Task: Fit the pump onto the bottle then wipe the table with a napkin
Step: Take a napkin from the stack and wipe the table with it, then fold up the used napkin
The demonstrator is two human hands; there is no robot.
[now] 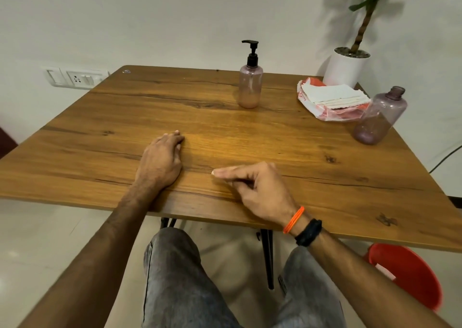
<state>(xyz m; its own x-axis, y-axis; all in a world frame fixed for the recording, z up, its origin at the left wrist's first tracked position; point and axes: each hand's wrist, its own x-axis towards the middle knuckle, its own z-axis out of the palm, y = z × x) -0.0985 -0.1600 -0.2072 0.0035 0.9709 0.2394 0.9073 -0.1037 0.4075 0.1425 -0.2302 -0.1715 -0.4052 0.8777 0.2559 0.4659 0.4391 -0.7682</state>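
Hands: left hand [160,161] flat on wooden table [100,137]; right hand [257,187] loosely curled, both empty.
Bottle: pink translucent plastic bottle [250,87] upright, far centre; black pump [252,53] seems fitted.
Napkins: white paper napkin stack [332,95], far right.
Tip: pinch one napkin off the top.

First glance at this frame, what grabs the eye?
The pump bottle stands upright at the table's far middle. A second, capless bottle stands at the right edge beside a napkin pack. Both hands, left and right, rest empty on the near edge.
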